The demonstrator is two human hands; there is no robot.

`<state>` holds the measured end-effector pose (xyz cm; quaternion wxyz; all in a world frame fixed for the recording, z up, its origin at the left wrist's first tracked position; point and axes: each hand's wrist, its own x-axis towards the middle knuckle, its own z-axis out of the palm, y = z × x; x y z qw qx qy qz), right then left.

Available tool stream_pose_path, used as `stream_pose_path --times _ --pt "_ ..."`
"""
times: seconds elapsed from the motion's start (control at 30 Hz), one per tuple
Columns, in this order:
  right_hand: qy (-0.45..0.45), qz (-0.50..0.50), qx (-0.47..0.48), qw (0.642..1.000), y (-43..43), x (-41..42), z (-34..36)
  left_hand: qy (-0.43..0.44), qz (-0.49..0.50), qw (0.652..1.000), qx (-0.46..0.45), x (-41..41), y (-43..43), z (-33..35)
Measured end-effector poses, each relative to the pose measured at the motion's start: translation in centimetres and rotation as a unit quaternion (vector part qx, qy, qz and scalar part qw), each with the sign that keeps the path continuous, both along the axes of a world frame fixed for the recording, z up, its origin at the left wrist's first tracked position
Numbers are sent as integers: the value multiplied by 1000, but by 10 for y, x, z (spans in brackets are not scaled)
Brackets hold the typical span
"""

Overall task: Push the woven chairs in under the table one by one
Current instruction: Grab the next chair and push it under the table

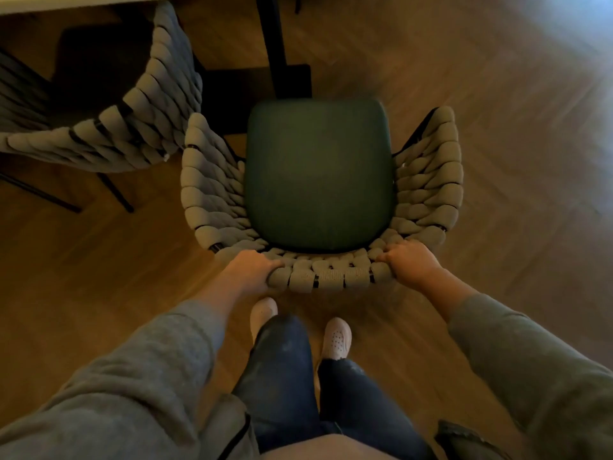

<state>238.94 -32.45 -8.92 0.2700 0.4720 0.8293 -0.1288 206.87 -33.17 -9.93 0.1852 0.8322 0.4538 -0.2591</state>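
A woven chair [318,174] with grey braided sides and a dark green seat stands on the floor right in front of me, its seat facing the table. My left hand [250,268] grips the left part of the chair's woven back rim. My right hand [409,262] grips the right part of the same rim. The pale table edge [99,1] runs along the top left. Its black leg [273,44] and flat foot stand just beyond the chair's front. A second woven chair [132,104] sits at the left, its seat partly under the table.
Wood herringbone floor [497,127] spreads to the right of the chair. My feet in pale shoes [336,338] stand just behind the chair's back. The second chair's thin black legs [116,194] reach out at the left, close to the gripped chair's left side.
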Motion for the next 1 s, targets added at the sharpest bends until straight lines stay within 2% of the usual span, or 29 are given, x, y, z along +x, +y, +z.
stream_pose_path --times 0.3,0.47,0.57,0.73,1.0 --pt "0 26 0 1000 93 3 -10 -40 57 998 -5 -2 69 -5" --pt "-15 44 -3 999 144 -1 -5 -49 79 994 -56 -2 114 -5" --pt "-47 50 -8 998 167 3 -7 -62 60 992 -92 6 133 -9" --pt "-92 59 -5 994 196 17 -19 -68 57 991 -101 16 151 -10" --pt "-78 55 4 995 213 13 -17 -48 36 993 -98 13 178 4"
